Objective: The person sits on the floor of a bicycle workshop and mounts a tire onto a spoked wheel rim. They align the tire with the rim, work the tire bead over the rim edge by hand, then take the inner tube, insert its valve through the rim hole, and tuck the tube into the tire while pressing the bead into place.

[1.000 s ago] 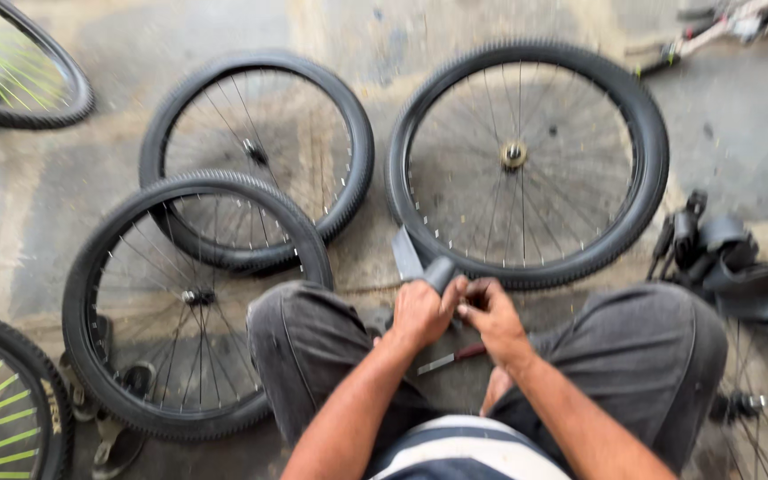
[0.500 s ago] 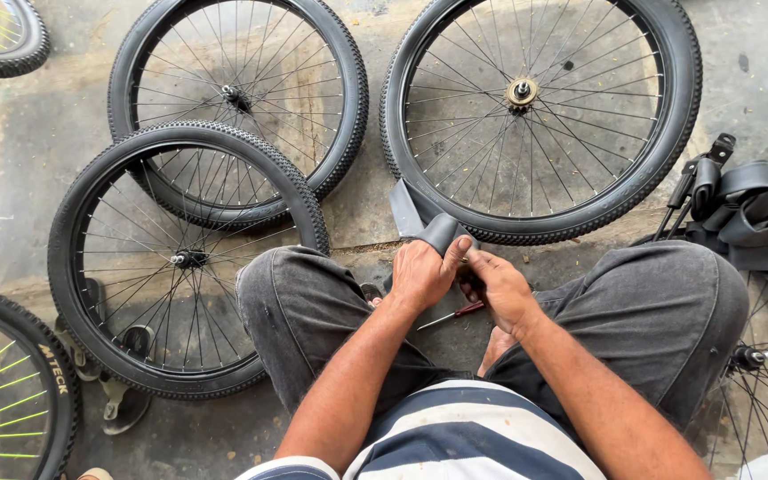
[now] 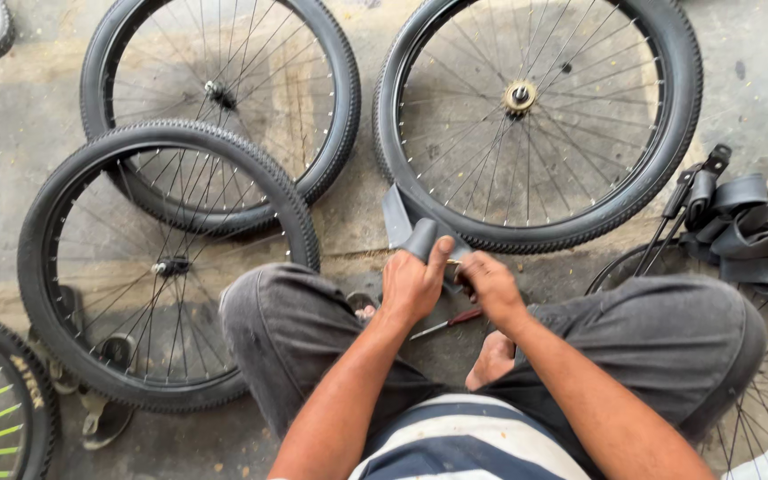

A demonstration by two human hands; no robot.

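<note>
grip: left hand (image 3: 415,284) closed round folded black inner tube (image 3: 420,238); right hand (image 3: 489,283) pinching the same tube just beside it, fingers curled shut
tube: held between the knees, near edge of the far-right wheel (image 3: 535,116); free end trails up-left against that tyre
below hands: red-handled tool (image 3: 446,324) on the concrete floor (image 3: 357,204), near a bare foot (image 3: 491,360)
left: two overlapping wheels (image 3: 171,267)
right: heap of black tubes (image 3: 744,236)

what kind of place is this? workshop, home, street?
Likely an informal bicycle repair spot on bare concrete floor. Several spoked bicycle wheels lie flat around the seated person, loose rubber tubes are heaped at right, and both hands, left hand and right hand, work a grey inner tube.
</note>
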